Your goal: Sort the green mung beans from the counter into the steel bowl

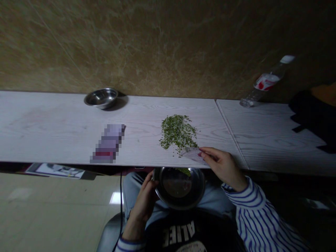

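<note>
A loose heap of small green beans (176,131), like mung beans, lies spread on the white wood-grain table (141,143). My right hand (223,164) pinches a thin, see-through flat piece with faint markings (193,154), fan-shaped in outline. Its far edge rests at the near side of the beans. Below the table edge, my left hand (147,196) grips the left rim of a steel bowl (178,204) held over my lap. Some green beans show inside that bowl at its far side, just under the table edge.
A smaller steel bowl (102,99) sits near the wall at the back left. A blurred-out flat object (109,143) lies left of the beans. A plastic bottle (266,82) with a red-and-white label stands at the back right, beside something dark (315,115). A cable (121,199) hangs at left.
</note>
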### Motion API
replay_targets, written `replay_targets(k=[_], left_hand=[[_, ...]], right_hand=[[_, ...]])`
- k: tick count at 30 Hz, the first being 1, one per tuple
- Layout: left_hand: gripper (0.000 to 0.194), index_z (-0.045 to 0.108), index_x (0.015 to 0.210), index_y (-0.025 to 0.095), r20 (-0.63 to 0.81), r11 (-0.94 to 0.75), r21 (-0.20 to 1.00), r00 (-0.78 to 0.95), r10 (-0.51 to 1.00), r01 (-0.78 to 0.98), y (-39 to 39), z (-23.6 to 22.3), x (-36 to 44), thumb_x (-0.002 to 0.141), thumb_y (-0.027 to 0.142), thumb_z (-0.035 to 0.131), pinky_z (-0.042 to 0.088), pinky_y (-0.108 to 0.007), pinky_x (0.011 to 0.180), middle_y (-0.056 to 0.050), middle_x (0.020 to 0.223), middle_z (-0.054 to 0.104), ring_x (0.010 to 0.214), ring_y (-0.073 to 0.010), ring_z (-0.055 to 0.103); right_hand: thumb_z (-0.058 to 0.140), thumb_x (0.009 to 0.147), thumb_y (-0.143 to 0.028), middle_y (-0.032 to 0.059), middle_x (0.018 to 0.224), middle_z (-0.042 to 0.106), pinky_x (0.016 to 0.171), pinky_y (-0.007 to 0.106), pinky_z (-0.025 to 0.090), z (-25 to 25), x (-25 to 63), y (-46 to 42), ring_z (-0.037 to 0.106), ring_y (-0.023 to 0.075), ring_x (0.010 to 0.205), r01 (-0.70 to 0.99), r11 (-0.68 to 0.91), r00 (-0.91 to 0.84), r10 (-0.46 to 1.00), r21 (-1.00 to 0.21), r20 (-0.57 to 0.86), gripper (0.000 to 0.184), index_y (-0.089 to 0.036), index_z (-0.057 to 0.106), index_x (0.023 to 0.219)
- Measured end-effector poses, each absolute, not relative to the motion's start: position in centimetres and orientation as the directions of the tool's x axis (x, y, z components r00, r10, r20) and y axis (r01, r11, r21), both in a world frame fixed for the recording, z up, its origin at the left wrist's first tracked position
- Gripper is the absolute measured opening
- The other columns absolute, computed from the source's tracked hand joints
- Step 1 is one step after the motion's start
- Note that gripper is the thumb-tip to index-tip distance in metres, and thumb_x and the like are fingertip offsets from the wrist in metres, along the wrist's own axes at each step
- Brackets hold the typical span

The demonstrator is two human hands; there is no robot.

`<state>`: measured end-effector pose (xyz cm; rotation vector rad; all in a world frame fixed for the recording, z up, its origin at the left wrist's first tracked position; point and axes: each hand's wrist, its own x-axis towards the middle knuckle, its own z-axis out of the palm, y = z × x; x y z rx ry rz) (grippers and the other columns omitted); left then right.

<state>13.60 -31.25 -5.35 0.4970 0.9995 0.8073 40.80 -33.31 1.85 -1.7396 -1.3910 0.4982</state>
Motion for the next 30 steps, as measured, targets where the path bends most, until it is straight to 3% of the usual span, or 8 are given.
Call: replay_targets(k=[30], left_hand=[[0.047,0.068,0.118,0.022,-0.546,0.620,0.691,0.294,0.784,-0.371,-31.22,-5.11,13.57,0.072,0.027,0.073,0.048,-0.029,0.064,-0.004,0.095,0.071,0.082,-0.0220,0.063]], right_hand=[[0.065,0.086,-0.033,0.0091,0.099,0.082,0.092,0.041,0.062,1.48,40.73,-33.84,0.077,0.0253,0.093,0.530,-0.074,0.311,0.944,-0.845,0.112,0.027,-0.019,0.080,0.104]])
